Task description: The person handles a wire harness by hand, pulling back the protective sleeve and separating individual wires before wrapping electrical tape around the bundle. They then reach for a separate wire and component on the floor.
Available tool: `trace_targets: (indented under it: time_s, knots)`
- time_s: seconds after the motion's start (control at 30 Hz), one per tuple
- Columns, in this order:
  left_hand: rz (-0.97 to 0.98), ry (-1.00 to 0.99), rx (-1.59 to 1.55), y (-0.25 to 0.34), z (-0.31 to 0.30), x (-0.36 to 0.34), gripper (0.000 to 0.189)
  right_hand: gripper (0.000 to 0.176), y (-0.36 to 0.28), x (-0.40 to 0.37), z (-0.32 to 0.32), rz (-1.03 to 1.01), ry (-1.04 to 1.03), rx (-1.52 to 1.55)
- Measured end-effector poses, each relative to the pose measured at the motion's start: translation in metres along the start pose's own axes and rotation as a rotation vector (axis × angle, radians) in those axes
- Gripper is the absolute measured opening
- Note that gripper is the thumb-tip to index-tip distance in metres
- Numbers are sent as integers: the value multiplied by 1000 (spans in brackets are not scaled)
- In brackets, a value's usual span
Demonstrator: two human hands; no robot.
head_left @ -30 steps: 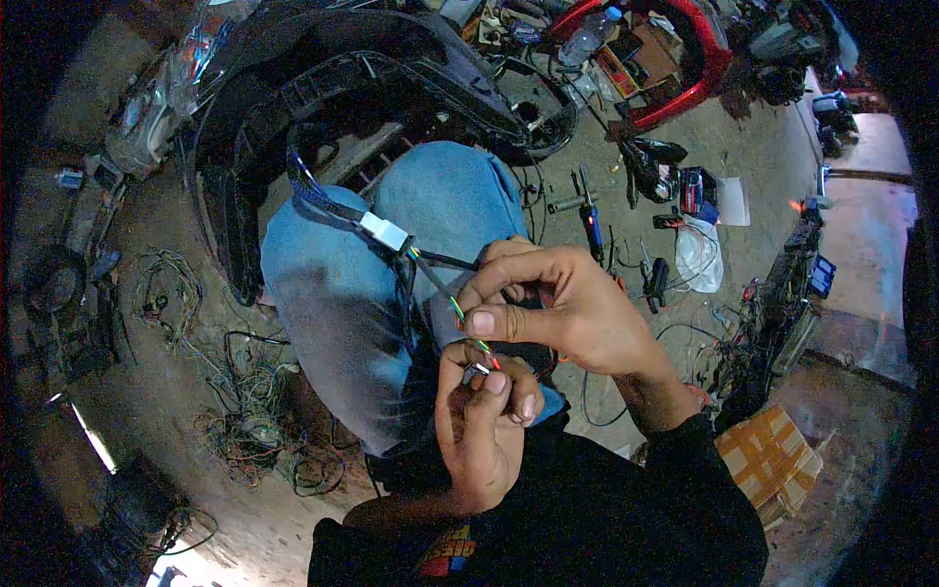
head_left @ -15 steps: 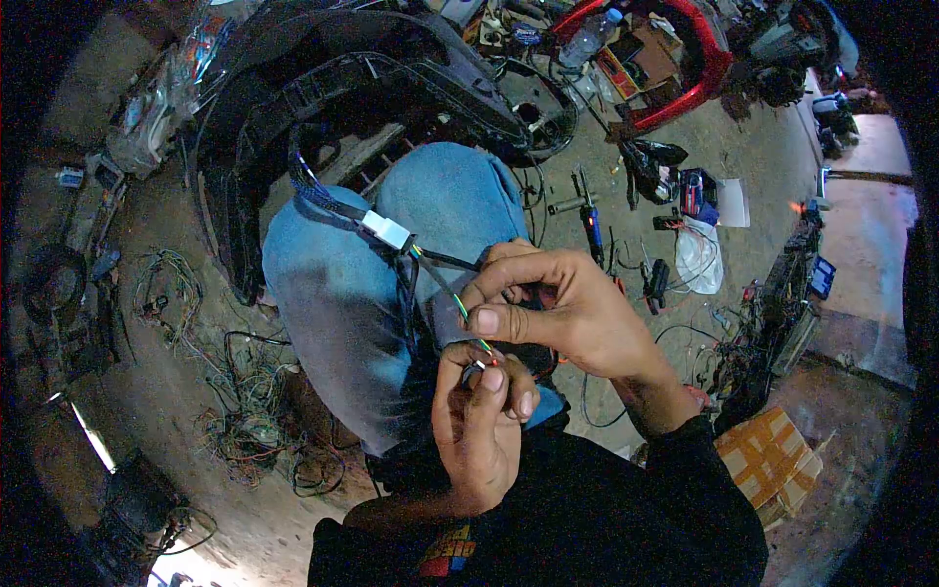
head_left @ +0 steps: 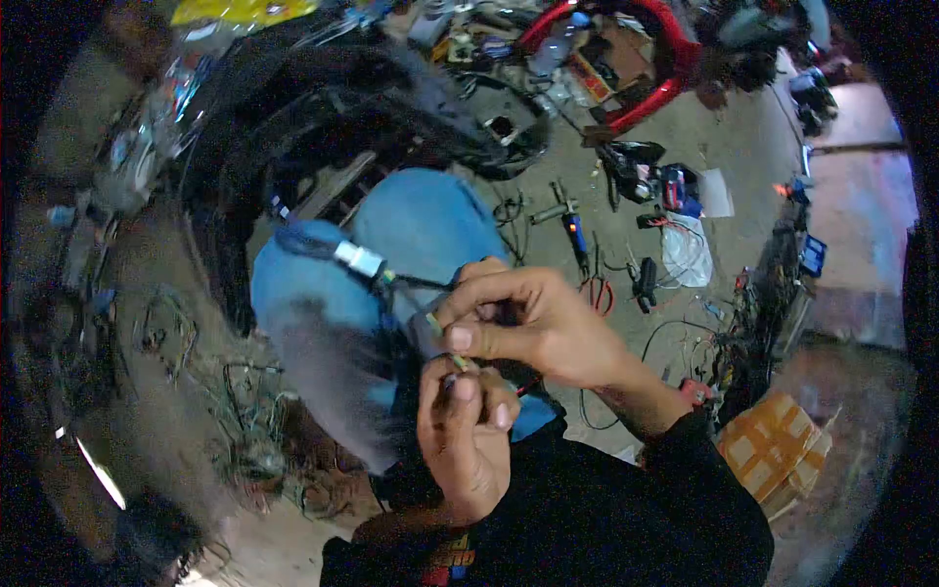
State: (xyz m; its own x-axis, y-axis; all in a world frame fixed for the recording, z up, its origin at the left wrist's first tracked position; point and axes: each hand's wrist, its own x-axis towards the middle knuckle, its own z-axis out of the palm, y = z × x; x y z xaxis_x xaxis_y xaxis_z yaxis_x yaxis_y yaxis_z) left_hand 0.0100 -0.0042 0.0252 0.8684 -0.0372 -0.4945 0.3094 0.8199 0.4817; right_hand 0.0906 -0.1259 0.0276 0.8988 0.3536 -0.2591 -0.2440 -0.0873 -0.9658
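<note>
Thin electrical wires (head_left: 460,363), yellow-green where they show, stretch in a short length between my two hands. My right hand (head_left: 538,328) pinches them between thumb and forefinger. Just below it, my left hand (head_left: 465,430) has its thumb and fingers closed on the wires' lower end, which the fingertips mostly hide. A white plastic connector (head_left: 359,259) lies over the jeans-clad knees (head_left: 416,220), with a dark wire bundle (head_left: 298,242) running into its far side. A black cable (head_left: 423,281) goes from the connector toward my right hand. Blur hides fine detail.
A large black plastic body panel (head_left: 235,127) stands ahead-left. Tangled wires (head_left: 245,411) lie on the floor at left. At right are a blue-handled tool (head_left: 574,230), red-handled pliers (head_left: 599,296), a white plastic bag (head_left: 685,252), a taped cardboard box (head_left: 778,455) and a red panel (head_left: 675,83).
The view has shifted and blurred, so the knees, connector and hands appear slightly farther left. Both hands keep their pinch on the wires.
</note>
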Motion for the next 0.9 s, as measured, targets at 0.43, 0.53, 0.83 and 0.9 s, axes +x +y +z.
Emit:
trace_targets:
  time_s: [0.43, 0.53, 0.83, 0.9]
  knots:
    - [-75, -147, -282, -12, -43, 13, 22, 24, 16, -6, 7, -199, 83, -90]
    - [-61, -162, -259, -11, -40, 16, 21, 22, 14, -4, 6, -194, 91, -97]
    - [-16, 128, -44, -10, -23, 5, 22, 24, 28, -2, 5, -290, 95, -105]
    - [-2, 33, -14, -11, -27, 6, 19, 24, 26, -4, 5, -276, 106, -110]
